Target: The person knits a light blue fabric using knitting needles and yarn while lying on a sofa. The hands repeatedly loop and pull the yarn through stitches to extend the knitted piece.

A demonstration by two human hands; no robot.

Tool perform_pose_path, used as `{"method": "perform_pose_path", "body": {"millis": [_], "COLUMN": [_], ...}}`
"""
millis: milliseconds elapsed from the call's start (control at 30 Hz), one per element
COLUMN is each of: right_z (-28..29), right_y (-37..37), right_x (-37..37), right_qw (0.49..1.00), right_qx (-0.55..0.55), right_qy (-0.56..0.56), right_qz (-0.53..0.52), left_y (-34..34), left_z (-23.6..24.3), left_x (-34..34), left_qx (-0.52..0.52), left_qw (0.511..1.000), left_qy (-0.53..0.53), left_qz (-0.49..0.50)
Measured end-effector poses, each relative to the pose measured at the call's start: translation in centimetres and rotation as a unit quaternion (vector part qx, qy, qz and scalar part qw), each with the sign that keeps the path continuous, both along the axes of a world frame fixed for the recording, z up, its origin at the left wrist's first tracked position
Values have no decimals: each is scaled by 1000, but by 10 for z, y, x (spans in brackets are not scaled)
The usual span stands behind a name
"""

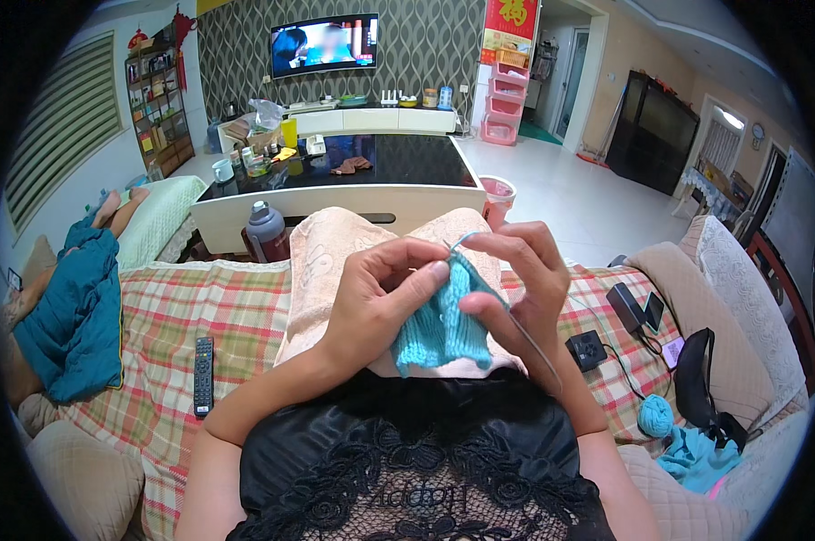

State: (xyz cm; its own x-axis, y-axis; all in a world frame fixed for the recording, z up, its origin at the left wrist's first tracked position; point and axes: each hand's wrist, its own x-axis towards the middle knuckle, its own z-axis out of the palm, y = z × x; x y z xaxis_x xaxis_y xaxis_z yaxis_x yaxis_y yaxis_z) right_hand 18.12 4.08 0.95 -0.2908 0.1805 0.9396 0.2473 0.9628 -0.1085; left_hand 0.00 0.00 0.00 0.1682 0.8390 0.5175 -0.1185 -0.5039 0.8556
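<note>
Head view: turquoise knitting (418, 335), one piece, above the lap; long axis roughly twelve to six, upper edge at the fingertips. Left hand (382, 290), its ten o'clock: thumb and fingers pinch that edge. Right hand (526, 279), its two o'clock, about equally near: index finger bent at the yarn strand (463, 239); grip on the grey needle (535, 343), trailing toward five o'clock, cannot be told. Yarn ball (655, 416): four o'clock. Remote control (203, 377): eight o'clock. Needle tips: partly hidden by fingers. Reclining person (75, 311), nine o'clock: cut off.
</note>
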Motion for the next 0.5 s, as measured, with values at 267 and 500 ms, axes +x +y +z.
{"method": "perform_pose_path", "body": {"millis": [267, 500], "right_z": [-2, -6], "right_y": [7, 9], "right_x": [4, 3], "right_qw": [998, 997], "right_qx": [-25, 2], "right_qy": [19, 77], "right_qz": [49, 22], "left_y": [5, -1], "left_z": [0, 6], "left_x": [2, 2], "left_qx": [7, -3], "left_qw": [999, 1000], "left_qy": [-43, 20], "left_qz": [0, 21]}}
